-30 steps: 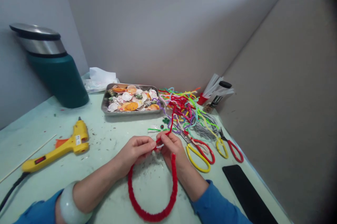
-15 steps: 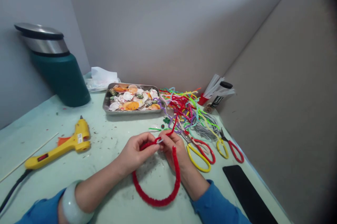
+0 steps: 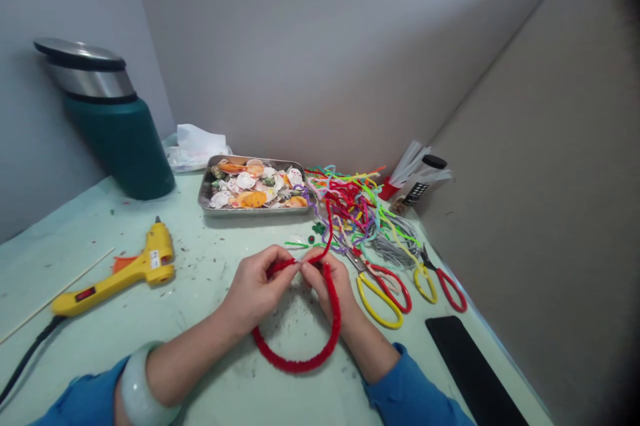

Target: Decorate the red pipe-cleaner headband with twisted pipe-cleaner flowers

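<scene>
My left hand (image 3: 256, 287) is closed, thumb and fingers pinching a thick, fuzzy red pipe cleaner (image 3: 306, 365) that curves below both hands in an open loop. Close against it, my right hand (image 3: 336, 289) is also closed, its thumb and finger pinched at the same spot. From there a thinner red pipe cleaner (image 3: 329, 233) rises toward the back. The loop's other end stands up in front of my right palm. Something small and whitish shows between the fingertips, too small to name.
A yellow glue gun (image 3: 155, 259) lies left, near a teal bottle (image 3: 125, 146). Behind are a metal tray (image 3: 255, 211) of shells and a heap of coloured pipe cleaners (image 3: 370, 206). Scissors (image 3: 380, 299), a second pair (image 3: 445, 279) and a black strip (image 3: 470, 366) lie right.
My fingertips have drawn closer together over the whitish piece, which shows less. The red loop hangs slightly higher, and the thin red strand has shifted left and stands more upright.
</scene>
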The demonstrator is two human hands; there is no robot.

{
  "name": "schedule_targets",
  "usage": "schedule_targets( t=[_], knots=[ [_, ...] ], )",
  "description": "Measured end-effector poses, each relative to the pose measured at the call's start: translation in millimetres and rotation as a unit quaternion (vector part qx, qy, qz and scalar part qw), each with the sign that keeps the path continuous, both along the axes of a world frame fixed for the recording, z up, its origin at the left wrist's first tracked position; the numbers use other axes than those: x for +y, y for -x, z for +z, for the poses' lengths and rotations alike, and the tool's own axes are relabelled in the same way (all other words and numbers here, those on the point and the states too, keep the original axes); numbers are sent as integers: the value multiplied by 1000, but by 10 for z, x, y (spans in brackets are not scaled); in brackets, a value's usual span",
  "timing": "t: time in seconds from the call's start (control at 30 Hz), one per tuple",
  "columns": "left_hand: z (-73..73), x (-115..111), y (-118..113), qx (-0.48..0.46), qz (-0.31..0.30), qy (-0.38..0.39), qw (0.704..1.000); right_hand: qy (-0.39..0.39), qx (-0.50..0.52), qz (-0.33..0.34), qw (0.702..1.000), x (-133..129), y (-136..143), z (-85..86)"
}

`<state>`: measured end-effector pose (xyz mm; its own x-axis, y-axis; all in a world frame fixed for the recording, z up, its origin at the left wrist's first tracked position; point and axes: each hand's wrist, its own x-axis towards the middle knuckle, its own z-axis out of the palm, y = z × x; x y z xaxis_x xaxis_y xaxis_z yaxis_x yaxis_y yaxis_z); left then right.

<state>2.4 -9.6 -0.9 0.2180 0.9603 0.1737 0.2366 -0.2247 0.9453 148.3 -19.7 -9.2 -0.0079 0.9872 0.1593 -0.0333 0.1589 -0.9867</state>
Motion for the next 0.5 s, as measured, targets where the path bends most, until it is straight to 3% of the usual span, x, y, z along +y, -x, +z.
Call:
schedule_targets(
  t=[0.3, 0.5],
  knots=[
    [8, 23, 28, -59, -47, 26, 997, 15, -13, -20, 1000, 14, 3, -58],
    [107, 11, 20, -163, -75, 113, 977, 10, -43, 5, 999, -5, 20, -15]
  ],
)
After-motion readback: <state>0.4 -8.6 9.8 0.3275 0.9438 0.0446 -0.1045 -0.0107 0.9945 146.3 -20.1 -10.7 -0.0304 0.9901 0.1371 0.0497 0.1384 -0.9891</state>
